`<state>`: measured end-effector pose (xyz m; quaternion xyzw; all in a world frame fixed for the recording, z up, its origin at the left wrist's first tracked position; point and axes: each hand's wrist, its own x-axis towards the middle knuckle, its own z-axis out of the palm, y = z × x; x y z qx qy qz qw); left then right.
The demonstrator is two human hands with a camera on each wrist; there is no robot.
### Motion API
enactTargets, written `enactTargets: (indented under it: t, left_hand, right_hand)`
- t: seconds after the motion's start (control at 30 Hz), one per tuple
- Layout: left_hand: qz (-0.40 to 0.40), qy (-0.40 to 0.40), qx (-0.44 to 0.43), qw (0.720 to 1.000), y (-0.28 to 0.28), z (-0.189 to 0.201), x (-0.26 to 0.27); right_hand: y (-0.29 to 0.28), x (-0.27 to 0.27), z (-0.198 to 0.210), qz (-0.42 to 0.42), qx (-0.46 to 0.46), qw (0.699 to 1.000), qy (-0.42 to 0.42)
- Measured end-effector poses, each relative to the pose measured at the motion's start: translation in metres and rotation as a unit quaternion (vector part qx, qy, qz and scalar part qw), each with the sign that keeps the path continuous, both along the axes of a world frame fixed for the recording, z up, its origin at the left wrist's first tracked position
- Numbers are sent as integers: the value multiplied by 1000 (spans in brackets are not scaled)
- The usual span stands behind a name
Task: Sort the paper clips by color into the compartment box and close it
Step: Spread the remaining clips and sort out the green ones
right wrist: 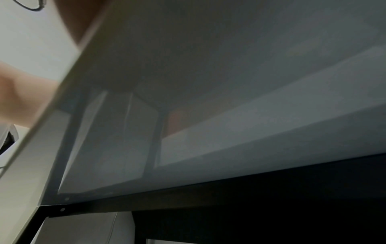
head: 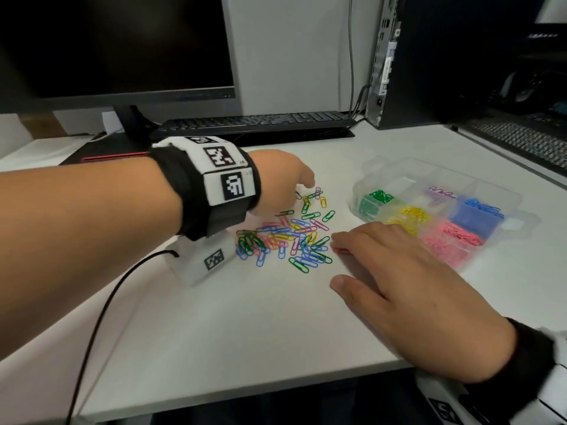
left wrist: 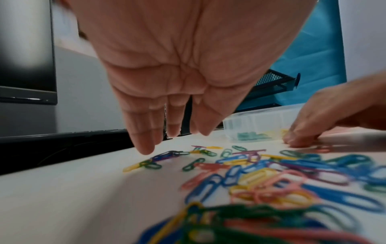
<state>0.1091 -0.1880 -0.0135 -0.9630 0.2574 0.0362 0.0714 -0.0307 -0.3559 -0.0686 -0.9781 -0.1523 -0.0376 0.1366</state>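
On the white desk (head: 233,317): compartment box (head: 362,191), lid open; green, yellow, blue and pink clips sorted in separate cells, one purple clip in a far cell. Loose pile of mixed paper clips (head: 285,237) just left of it. Left hand (left wrist: 167,74) over the pile, fingers straight, empty, seen from the wrist. Right hand (head: 408,289) at the pile's edge, possibly pinching a pink clip (head: 340,250). Right wrist view: desk underside only.

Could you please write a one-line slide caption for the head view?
Both hands reach a mixed paper clip pile on the white desk, beside the open compartment box of colour-sorted clips.
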Motion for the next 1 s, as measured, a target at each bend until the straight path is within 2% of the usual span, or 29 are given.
enactTargets:
  t: [0.23,0.33,0.43,0.5,0.57,0.67,0.73,0.83,1.0]
  left_hand:
    - [-38,52,11,998,-10,-12,1]
    - [-28,93,-34,995,-5,4,-5]
    - [-19,75,-86,993,2,16,-7]
    - [-7,71,-73,995,9,13,-10]
    - [-6,103,-48,994,17,3,-14]
    - [-43,112,-24,992,24,-7,-28]
    - [-75,97,-46,991,27,-7,-43]
    - [-89,137,-100,981,32,-4,-61]
    - [-80,146,-50,985,43,-14,-65]
  right_hand:
    - [-1,2,1,3,-4,1000,2]
    - [-1,1,1,2,-4,1000,4]
    - [-1,2,1,4,-7,1000,6]
    - [-2,2,1,7,-8,1000,8]
    - [-2,2,1,10,-14,1000,12]
    - [-2,2,2,12,-9,1000,14]
    - [-2,3,1,13,-14,1000,14]
    - [-3,5,-2,16,-9,1000,8]
    - [-4,6,-6,13,14,1000,-24]
